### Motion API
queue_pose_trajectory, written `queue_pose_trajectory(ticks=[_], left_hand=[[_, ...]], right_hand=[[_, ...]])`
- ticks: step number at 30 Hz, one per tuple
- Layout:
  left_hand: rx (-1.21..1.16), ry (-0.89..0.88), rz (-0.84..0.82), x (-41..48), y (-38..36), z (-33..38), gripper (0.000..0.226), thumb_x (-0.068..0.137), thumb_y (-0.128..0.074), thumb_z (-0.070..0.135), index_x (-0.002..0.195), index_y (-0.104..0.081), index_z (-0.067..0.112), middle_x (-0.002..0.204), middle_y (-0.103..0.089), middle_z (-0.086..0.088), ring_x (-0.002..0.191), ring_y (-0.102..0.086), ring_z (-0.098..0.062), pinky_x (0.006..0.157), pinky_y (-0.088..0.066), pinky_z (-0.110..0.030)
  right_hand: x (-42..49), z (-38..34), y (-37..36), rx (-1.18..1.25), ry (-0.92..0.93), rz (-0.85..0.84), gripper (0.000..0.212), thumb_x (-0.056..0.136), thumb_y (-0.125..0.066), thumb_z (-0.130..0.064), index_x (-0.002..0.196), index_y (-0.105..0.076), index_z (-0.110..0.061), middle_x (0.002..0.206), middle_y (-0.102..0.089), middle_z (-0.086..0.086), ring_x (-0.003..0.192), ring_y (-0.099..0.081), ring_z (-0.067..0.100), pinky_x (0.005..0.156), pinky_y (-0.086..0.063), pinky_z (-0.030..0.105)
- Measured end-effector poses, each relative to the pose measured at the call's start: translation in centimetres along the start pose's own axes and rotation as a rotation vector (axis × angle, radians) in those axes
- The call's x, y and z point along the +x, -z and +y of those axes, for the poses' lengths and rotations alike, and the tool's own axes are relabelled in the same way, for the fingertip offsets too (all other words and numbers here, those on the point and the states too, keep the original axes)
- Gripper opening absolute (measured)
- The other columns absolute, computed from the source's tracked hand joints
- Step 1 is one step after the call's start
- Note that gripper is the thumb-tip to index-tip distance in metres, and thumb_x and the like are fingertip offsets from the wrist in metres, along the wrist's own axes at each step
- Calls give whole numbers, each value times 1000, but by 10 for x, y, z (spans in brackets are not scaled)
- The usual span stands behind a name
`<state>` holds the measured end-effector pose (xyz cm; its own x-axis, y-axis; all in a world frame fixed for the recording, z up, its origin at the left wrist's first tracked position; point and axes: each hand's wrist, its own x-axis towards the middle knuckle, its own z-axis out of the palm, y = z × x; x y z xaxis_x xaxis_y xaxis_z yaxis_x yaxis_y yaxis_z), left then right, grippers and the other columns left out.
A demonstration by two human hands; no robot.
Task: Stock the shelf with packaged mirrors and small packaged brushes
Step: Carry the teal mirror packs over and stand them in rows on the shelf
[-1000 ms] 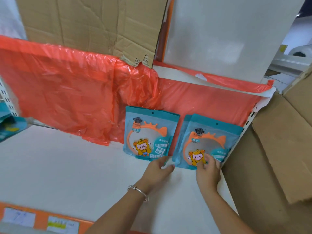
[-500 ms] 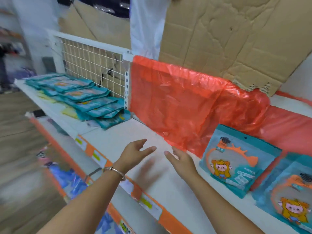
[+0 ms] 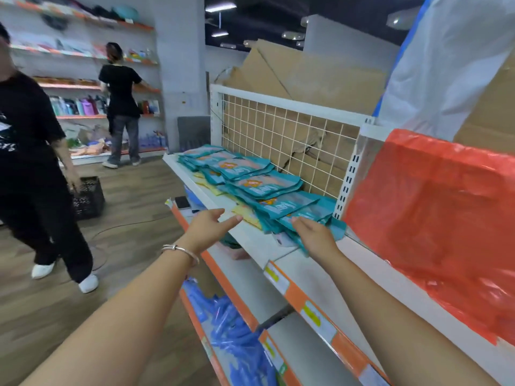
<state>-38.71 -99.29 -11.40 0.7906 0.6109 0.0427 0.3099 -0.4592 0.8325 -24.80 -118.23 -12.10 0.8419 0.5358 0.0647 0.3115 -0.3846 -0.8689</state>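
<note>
Shelf (image 3: 250, 240), white w/ orange price strip along the front, runs away from the person toward the far left. Red plastic sheet (image 3: 432, 218) hangs over the back of the right-hand bay. A wire grid panel (image 3: 278, 129) backs the left bay, w/ cardboard behind it.

Packaged mirrors (image 3: 264, 185), teal packs, lie flat in an overlapping row on the left bay. The row's long axis follows the shelf and its near end points at the person. Some yellow packs (image 3: 246, 214) stick out from under the row's front side.

Right hand (image 3: 315, 235) is the nearer one. It sits over the near-end pack w/ fingertips on the teal film; thumb is hidden, so can't tell if it's pinching or just touching. Left hand (image 3: 207, 228), w/ a bracelet (image 3: 181, 250) on the wrist, hovers over the shelf's front edge, apart from the row, fingers straight and loosely spread, holding nothing.

Prob. next is lifting packs off the near end. The row lies ahead and slightly left of the right fingers.
</note>
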Motion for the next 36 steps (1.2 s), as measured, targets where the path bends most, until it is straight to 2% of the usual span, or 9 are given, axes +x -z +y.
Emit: queue_pose_trajectory(ticks=[4, 13, 18, 20, 22, 25, 27, 31, 36], left_hand=[[8, 37, -15, 30, 35, -24, 77, 82, -57, 59, 139, -45, 8, 137, -51, -17, 124, -43, -43, 99, -41, -51], [3, 60, 1, 133, 72, -69, 84, 81, -58, 60, 142, -39, 6, 148, -40, -6, 134, -42, -22, 111, -34, -33], [9, 52, 9, 221, 83, -85, 79, 84, -58, 56, 142, -39, 6, 147, -41, -5, 134, -41, -20, 112, -32, -33], [17, 54, 9, 259, 89, -89, 75, 86, -58, 51, 142, -39, 4, 147, -41, -7, 135, -41, -20, 112, -31, -30], [14, 62, 20, 296, 97, -91, 71, 86, -58, 49, 139, -43, 4, 144, -45, -6, 133, -43, -20, 110, -34, -30], [8, 71, 83, 345, 112, -96, 42, 88, -59, 46, 113, -65, 13, 109, -65, 2, 108, -58, -19, 83, -44, -24], [-6, 88, 91, 371, 118, -103, 25, 88, -59, 45, 88, -63, 21, 85, -57, 11, 91, -52, -14, 67, -39, -21], [6, 102, 92, 419, 134, -121, 58, 89, -56, 46, 130, -54, 5, 137, -53, -4, 123, -51, -20, 100, -42, -31], [-11, 99, 63, 481, 152, -148, 63, 90, -54, 46, 137, -47, 5, 145, -45, -4, 132, -44, -21, 105, -32, -27]], right_hand=[[35, -26, -45, 12, -57, -42, 56, 92, -49, -50, 134, -54, -13, 141, -50, 0, 131, -45, 19, 111, -32, 33], [147, -64, -107, 27, 3, -49, 40, 98, -43, -38, 127, -60, -16, 134, -55, 1, 129, -46, 21, 106, -31, 29], [232, -75, -137, 53, -47, -19, 44, 98, -43, -36, 101, -66, 1, 102, -64, 15, 99, -56, 29, 90, -41, 35], [269, -82, -149, 57, -88, -23, 44, 97, -42, -38, 81, -64, -3, 80, -61, 13, 76, -55, 25, 73, -42, 31], [308, -88, -160, 65, -106, -31, 35, 97, -41, -37, 88, -63, -13, 82, -61, 11, 71, -55, 22, 64, -39, 26], [360, -101, -174, 102, -89, -19, 25, 98, -41, -35, 88, -59, -19, 88, -54, -2, 90, -46, 18, 71, -34, 27], [383, -109, -188, 114, -131, -41, 26, 99, -40, -33, 88, -54, -13, 91, -52, 4, 90, -46, 21, 75, -32, 27], [426, -115, -220, 213, -197, -88, 29, 99, -38, -30, 103, -57, -8, 102, -56, 20, 106, -55, 35, 97, -43, 46], [474, -120, -257, 334, -346, -31, 34, 96, -44, -38, 99, -58, -7, 74, -52, 4, 80, -53, 23, 86, -47, 40]])
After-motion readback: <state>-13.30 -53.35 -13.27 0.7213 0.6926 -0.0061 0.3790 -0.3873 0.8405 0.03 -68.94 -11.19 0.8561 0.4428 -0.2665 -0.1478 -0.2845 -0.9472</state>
